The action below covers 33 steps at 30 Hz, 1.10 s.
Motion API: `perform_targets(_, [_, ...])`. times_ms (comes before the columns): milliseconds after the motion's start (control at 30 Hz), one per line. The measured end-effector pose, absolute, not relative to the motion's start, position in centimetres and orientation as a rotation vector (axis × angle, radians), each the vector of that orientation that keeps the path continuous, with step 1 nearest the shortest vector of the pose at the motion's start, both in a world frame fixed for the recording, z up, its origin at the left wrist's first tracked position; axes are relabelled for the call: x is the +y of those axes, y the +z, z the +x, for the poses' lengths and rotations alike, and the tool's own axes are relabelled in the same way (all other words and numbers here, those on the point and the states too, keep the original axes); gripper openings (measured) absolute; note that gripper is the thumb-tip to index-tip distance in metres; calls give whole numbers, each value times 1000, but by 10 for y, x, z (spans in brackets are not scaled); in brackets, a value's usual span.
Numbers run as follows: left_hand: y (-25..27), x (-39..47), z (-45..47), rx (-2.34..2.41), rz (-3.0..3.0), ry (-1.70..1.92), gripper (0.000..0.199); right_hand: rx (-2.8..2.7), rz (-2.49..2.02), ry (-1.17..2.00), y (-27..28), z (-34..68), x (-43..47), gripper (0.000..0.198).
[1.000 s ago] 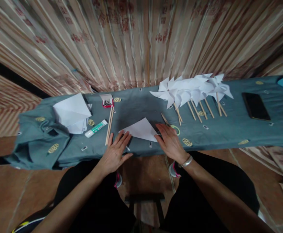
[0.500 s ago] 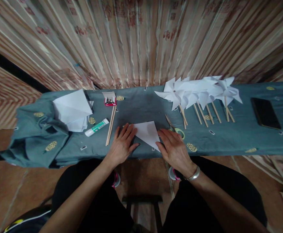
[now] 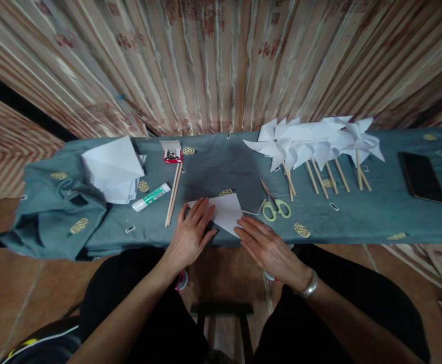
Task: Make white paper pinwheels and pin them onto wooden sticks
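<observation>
A folded sheet of white paper (image 3: 226, 211) lies near the front edge of the table, between my hands. My left hand (image 3: 191, 227) rests flat on its left corner, fingers stretched out. At the paper's right side, the fingertips of my right hand (image 3: 268, 242) lie on the lower edge, fingers extended and side by side. Just beyond my right hand are scissors (image 3: 274, 205) with pale green handles, blades apart and pointing away. A thin white paper strip (image 3: 254, 212) shows between the folded paper and the scissors.
White paper pinwheels (image 3: 312, 141) on wooden sticks lie at the back right, with a black phone (image 3: 421, 177) farther right. To the left are two wooden sticks (image 3: 174, 194), a glue stick (image 3: 151, 197), a red box of metal pins (image 3: 172, 155) and stacked white paper (image 3: 113, 164).
My right hand has slid down and slightly left along the paper's edge, uncovering the scissors' handles and the thin strip. My left hand has barely moved.
</observation>
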<state>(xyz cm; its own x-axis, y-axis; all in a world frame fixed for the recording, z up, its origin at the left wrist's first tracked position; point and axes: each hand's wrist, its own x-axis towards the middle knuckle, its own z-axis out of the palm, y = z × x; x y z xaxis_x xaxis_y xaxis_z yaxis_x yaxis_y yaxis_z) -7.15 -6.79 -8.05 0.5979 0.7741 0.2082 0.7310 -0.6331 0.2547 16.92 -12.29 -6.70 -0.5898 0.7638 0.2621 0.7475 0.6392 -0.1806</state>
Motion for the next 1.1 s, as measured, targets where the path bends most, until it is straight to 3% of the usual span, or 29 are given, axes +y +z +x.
perform_targets(233, [-83, -77, -67, 1195, 2627, 570, 35, -2431, -1155, 40, -57, 154, -131, 26])
perform_targets(433, [-86, -72, -60, 1029, 2561, 664, 30, -2200, -1215, 504, -53, 158, -126, 25])
perform_targets(600, [-91, -67, -61, 986, 2571, 671, 28, -2222, -1264, 695, -55, 176, -110, 30])
perform_targets(900, [-90, -70, -60, 951, 2671, 616, 29, -2026, -1236, 849, -47, 168, -92, 17])
perform_targets(1100, [-80, -74, -62, 1096, 2630, 540, 27, -1919, -1281, 768, -59, 149, -56, 18])
